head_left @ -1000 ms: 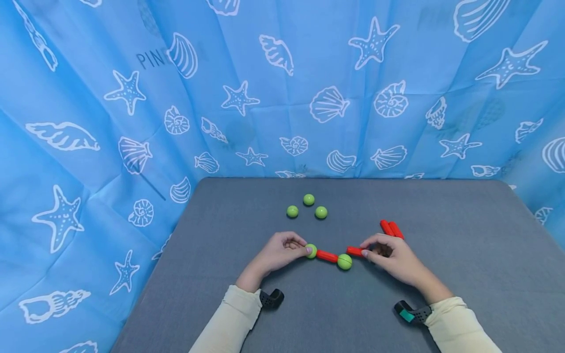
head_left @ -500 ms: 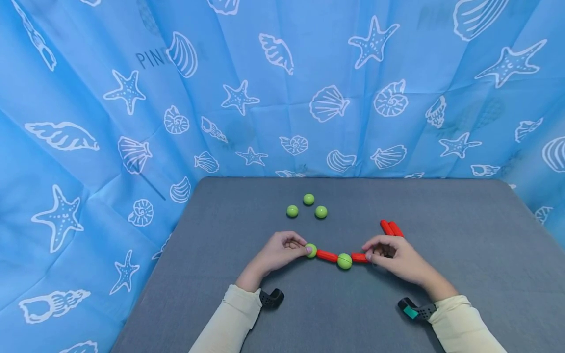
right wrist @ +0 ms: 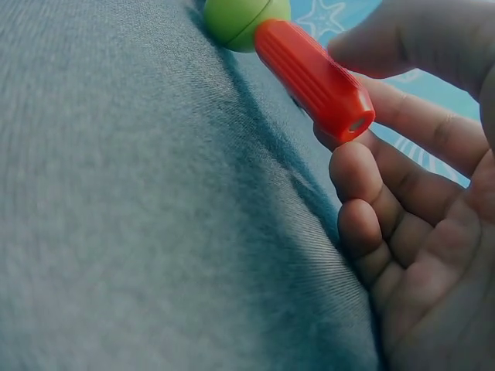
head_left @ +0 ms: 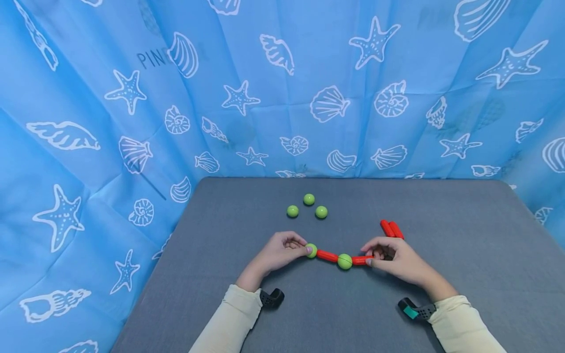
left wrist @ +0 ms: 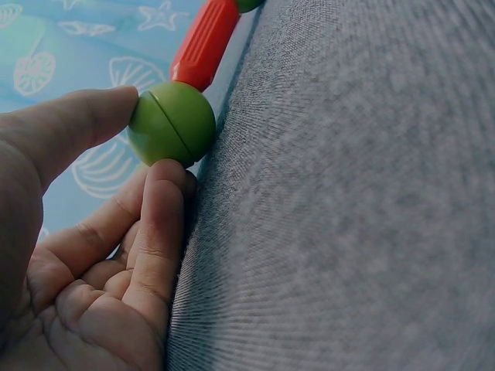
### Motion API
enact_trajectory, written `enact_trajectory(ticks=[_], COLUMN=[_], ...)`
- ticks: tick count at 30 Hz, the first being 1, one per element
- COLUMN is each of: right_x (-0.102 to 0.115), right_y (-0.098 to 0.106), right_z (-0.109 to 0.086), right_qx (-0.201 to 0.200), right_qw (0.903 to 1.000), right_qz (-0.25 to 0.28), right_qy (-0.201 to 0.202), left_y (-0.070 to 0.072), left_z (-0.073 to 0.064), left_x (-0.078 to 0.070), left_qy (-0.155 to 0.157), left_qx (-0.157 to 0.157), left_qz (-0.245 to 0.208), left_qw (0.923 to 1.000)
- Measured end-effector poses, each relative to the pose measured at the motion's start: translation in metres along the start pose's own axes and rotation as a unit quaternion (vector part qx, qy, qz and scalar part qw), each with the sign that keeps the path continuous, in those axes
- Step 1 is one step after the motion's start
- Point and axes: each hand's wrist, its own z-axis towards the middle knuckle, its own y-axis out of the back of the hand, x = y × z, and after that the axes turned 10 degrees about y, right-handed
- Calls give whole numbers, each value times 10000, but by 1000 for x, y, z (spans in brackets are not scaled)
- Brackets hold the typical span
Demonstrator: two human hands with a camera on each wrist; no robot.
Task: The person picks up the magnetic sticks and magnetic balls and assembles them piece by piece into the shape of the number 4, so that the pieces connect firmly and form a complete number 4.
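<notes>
A blue curtain point(head_left: 304, 24), printed with white shells point(head_left: 329, 104) and starfish point(head_left: 373, 45), fills the upper half of the head view and hangs down its left edge in soft folds. Dark letters point(head_left: 150, 60) reading "PIN" show at upper left. The grey cloth-covered table point(head_left: 463, 211), with 2 rounded far corners, fills the lower middle and right.

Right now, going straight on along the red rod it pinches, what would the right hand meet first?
The right hand would likely meet the seamed green ball first, at the far end of its grooved red rod; ball and rod seem to touch.
</notes>
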Motion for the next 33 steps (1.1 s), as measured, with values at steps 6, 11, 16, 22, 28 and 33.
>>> enact_trajectory(ticks=[6,11,16,22,28,33], right_x=[-3,-4,-2,-1,0,-1], right_y=[1,2,3,4,3,1], right_z=[1,1,1,1,1,2], right_qx=[260,427,646,825,922,983], right_qw=[9993,9980,9968,9956,9943,9924], right_qz=[161,213,283,296,356,449], right_qy=[211,423,378,325,403,587], left_y=[1,1,0,0,0,0], left_z=[0,0,0,1,0,-1], left_x=[0,0,0,-1,-1,-2], left_qy=[8,16,-15,-31,-17,7], left_qx=[-1,-33,-41,-40,-54,-78], left_qz=[5,15,35,53,81,104], left_qw=[10000,10000,10000,10000,10000,9999])
